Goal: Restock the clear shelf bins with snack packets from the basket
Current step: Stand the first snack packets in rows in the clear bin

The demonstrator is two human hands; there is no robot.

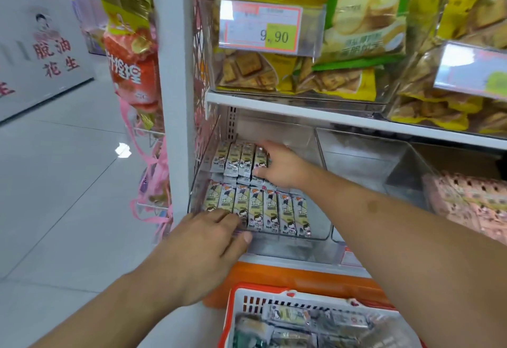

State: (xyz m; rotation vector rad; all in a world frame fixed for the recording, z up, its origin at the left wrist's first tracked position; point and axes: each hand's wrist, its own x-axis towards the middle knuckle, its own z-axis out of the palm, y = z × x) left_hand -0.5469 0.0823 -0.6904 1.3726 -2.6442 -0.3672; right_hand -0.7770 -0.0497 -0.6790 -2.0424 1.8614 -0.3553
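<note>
A clear shelf bin (319, 218) on the lower shelf holds two rows of small grey-green snack packets (270, 210). My right hand (282, 168) reaches deep into the bin and holds the rightmost packet of the back row (260, 159) between thumb and fingers. My left hand (208, 240) grips the bin's front left rim, with its fingers over the edge against the front row and its thumb under the front wall. Below, a white and orange basket (248, 297) holds more of the same packets (290, 317).
An empty clear bin (365, 161) stands right of the one being filled, with pink packets (466, 196) further right. The shelf above carries yellow and green biscuit bags (362, 18) and a 9.90 price tag (263, 28). A white upright post (175, 73) and hanging snack bags (131, 67) are to the left.
</note>
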